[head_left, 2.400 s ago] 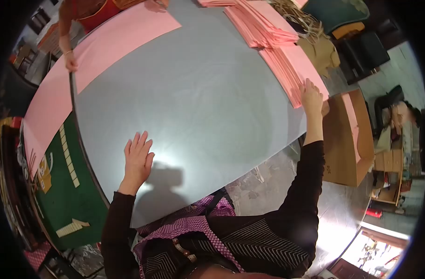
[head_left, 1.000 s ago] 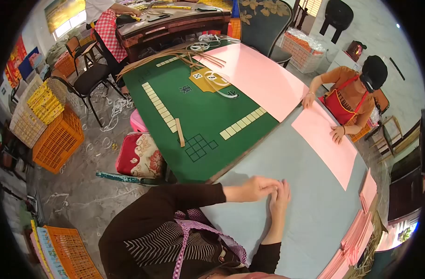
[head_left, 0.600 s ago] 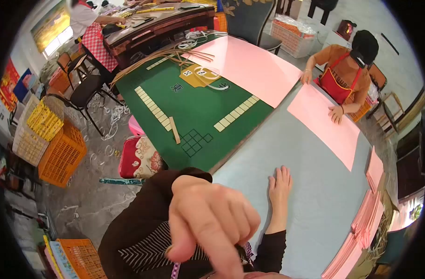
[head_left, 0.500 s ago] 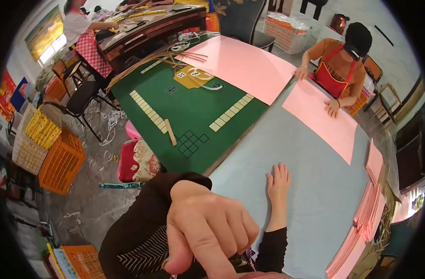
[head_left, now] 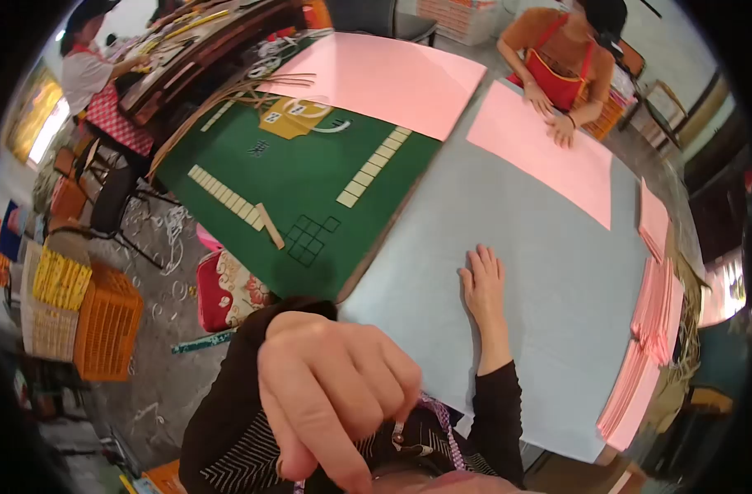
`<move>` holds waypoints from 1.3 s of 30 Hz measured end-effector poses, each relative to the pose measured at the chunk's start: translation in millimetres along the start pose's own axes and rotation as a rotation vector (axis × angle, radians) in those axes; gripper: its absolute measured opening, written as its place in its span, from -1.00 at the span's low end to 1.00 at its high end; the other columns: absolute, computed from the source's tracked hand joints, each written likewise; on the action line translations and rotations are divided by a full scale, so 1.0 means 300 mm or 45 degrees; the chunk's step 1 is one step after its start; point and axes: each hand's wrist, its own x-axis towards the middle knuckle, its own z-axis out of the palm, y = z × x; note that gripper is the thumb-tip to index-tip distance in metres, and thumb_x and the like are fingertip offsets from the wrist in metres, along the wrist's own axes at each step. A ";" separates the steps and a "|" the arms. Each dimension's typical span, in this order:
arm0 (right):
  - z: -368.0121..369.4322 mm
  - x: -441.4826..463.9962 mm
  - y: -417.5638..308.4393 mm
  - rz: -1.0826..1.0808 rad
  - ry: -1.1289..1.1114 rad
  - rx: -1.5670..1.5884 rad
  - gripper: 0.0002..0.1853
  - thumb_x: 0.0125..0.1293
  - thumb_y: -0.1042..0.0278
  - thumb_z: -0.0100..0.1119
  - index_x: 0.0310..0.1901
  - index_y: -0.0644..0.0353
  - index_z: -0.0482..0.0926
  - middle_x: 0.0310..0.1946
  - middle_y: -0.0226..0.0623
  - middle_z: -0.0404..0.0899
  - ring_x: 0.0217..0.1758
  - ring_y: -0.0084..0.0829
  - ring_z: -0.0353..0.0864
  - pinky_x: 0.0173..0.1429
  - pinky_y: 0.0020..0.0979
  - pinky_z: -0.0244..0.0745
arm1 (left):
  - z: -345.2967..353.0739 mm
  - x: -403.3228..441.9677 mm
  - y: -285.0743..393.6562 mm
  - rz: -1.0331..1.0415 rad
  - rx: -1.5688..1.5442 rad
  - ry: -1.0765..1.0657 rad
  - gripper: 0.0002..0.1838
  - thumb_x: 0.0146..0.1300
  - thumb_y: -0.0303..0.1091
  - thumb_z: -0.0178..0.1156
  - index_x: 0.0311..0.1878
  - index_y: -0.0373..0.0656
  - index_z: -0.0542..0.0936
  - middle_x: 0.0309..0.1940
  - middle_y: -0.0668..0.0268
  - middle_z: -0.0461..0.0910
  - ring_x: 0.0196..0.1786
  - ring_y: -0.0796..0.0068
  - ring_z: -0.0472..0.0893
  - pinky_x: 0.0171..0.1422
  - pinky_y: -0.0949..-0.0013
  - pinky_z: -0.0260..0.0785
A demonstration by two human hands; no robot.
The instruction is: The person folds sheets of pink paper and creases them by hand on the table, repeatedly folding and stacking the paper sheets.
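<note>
My left hand (head_left: pixel 335 387) is raised close to the camera, its fingers curled in and the index finger pointing down towards my face. Nothing shows in it, though the palm side is turned away. Flat on the grey-blue tabletop (head_left: pixel 425 247) lies my right hand (head_left: pixel 483 284), its fingers stretched out and nothing under them that I can see. Beyond it, a pink paper sheet (head_left: pixel 541 156) lies at the table's far side. A co-worker (head_left: pixel 561 66) in a red apron rests both hands on that sheet.
Folded pink paper stacks (head_left: pixel 658 309) line the right edge. To the left, a green mahjong surface (head_left: pixel 285 181) carries cream tiles (head_left: pixel 374 167), a wooden strip (head_left: pixel 269 226) and another large pink sheet (head_left: pixel 384 78). An orange crate (head_left: pixel 108 321) and a black chair (head_left: pixel 116 202) stand on the littered floor.
The camera view has tilted down, so the tables sit higher in it. The co-worker's hands have come closer together on the pink sheet. My right hand still lies flat; my left stays raised.
</note>
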 end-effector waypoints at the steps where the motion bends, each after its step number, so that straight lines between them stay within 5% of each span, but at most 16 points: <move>1: 0.003 0.003 0.006 -0.017 0.001 0.053 -0.64 0.33 0.33 0.10 0.14 0.20 0.49 0.27 -0.15 0.41 0.41 -0.10 0.27 0.46 -0.06 0.05 | -0.024 -0.017 0.008 0.001 -0.041 -0.006 -0.62 0.46 -0.16 0.04 -0.23 -0.31 0.66 -0.58 0.16 0.47 -0.59 0.34 0.39 -0.29 0.20 0.43; 6: -0.013 0.042 0.008 0.044 0.006 0.182 -0.69 0.34 0.36 0.09 0.10 0.18 0.52 0.21 -0.17 0.48 0.35 -0.13 0.35 0.45 -0.07 0.05 | -0.195 -0.099 -0.006 -0.188 0.416 0.195 -0.65 0.34 -0.20 0.22 -0.41 -0.32 0.65 -0.60 0.25 0.55 -0.57 0.35 0.49 -0.33 0.24 0.47; 8: -0.014 0.083 0.010 0.052 -0.018 0.296 -0.71 0.33 0.38 0.10 0.06 0.22 0.55 0.16 -0.14 0.52 0.27 -0.11 0.43 0.38 -0.12 0.18 | -0.271 -0.118 -0.005 -0.518 0.825 0.393 -0.71 0.24 -0.30 0.24 -0.50 -0.34 0.59 -0.58 0.27 0.56 -0.55 0.33 0.49 -0.33 0.21 0.46; 10: 0.006 0.137 0.011 0.080 0.003 0.324 -0.72 0.32 0.40 0.11 0.04 0.24 0.56 0.11 -0.13 0.55 0.21 -0.14 0.49 0.32 -0.18 0.27 | -0.397 -0.145 -0.059 -0.798 1.325 0.421 -0.84 0.25 -0.42 0.19 -0.40 -0.32 0.59 -0.51 0.27 0.57 -0.45 0.51 0.51 -0.28 0.44 0.40; 12: 0.032 0.204 0.007 0.100 0.018 0.353 -0.73 0.31 0.42 0.12 0.03 0.26 0.57 0.06 -0.12 0.59 0.15 -0.16 0.54 0.26 -0.23 0.36 | -0.562 -0.221 -0.183 -0.839 1.415 0.597 -0.92 0.21 -0.47 0.20 -0.30 -0.29 0.60 -0.43 0.28 0.58 -0.39 0.60 0.50 -0.23 0.53 0.36; 15: 0.092 0.334 0.009 0.251 0.022 0.682 -0.73 0.30 0.44 0.12 0.01 0.29 0.57 -0.02 -0.11 0.63 0.06 -0.24 0.61 0.15 -0.34 0.47 | -0.789 -0.326 -0.333 -1.094 1.485 0.712 -0.87 0.17 -0.43 0.25 -0.25 -0.27 0.62 -0.35 0.25 0.62 -0.28 0.47 0.57 -0.15 0.45 0.40; 17: 0.167 0.424 0.035 0.336 0.084 0.728 -0.71 0.30 0.44 0.09 0.03 0.29 0.56 -0.03 -0.13 0.64 0.06 -0.29 0.61 0.15 -0.37 0.47 | -0.938 -0.416 -0.447 -0.950 1.894 0.393 -0.81 0.13 -0.37 0.28 -0.21 -0.24 0.64 -0.27 0.18 0.65 -0.18 0.28 0.61 -0.07 0.29 0.43; 21: 0.299 0.611 0.064 0.340 0.202 0.739 -0.70 0.28 0.44 0.07 0.03 0.30 0.56 0.02 -0.11 0.62 0.09 -0.27 0.60 0.18 -0.35 0.46 | -1.114 -0.506 -0.634 -1.080 1.972 0.233 -0.72 0.09 -0.31 0.31 -0.15 -0.23 0.63 -0.16 0.13 0.65 -0.02 0.11 0.58 0.08 0.15 0.41; 23: 0.355 0.683 0.071 0.295 0.342 0.707 -0.72 0.27 0.42 0.07 -0.01 0.29 0.57 0.10 -0.01 0.54 0.13 -0.08 0.55 0.22 -0.27 0.44 | -1.166 -0.541 -0.715 -0.989 2.098 0.075 -0.63 0.06 -0.30 0.33 -0.04 -0.20 0.60 0.03 0.13 0.59 0.14 0.10 0.51 0.22 0.13 0.34; 24: 0.361 0.714 0.065 0.333 0.329 0.783 -0.70 0.26 0.42 0.07 0.00 0.30 0.57 0.13 0.00 0.51 0.16 -0.05 0.52 0.25 -0.22 0.41 | -1.176 -0.549 -0.739 -1.177 2.024 0.024 -0.55 0.10 -0.28 0.31 0.08 -0.17 0.54 0.24 0.20 0.43 0.32 0.13 0.34 0.35 0.07 0.21; 32: 0.466 0.915 0.105 0.199 0.400 0.392 -0.74 0.19 0.48 0.05 -0.09 0.33 0.56 0.04 0.01 0.50 0.17 0.00 0.45 0.21 -0.09 0.36 | -1.298 -0.603 -0.860 -1.257 1.962 0.086 -0.49 0.06 -0.17 0.36 0.10 -0.08 0.56 0.25 0.23 0.43 0.31 0.15 0.35 0.31 0.03 0.20; 39: 0.484 0.930 0.085 0.260 0.266 0.037 -0.68 0.22 0.47 0.07 0.01 0.25 0.59 0.21 -0.06 0.42 0.34 -0.02 0.32 0.33 -0.01 0.23 | -1.313 -0.667 -0.894 -1.199 1.963 0.242 -0.63 0.10 -0.11 0.32 -0.02 0.01 0.65 0.18 0.34 0.50 0.22 0.20 0.40 0.24 0.02 0.18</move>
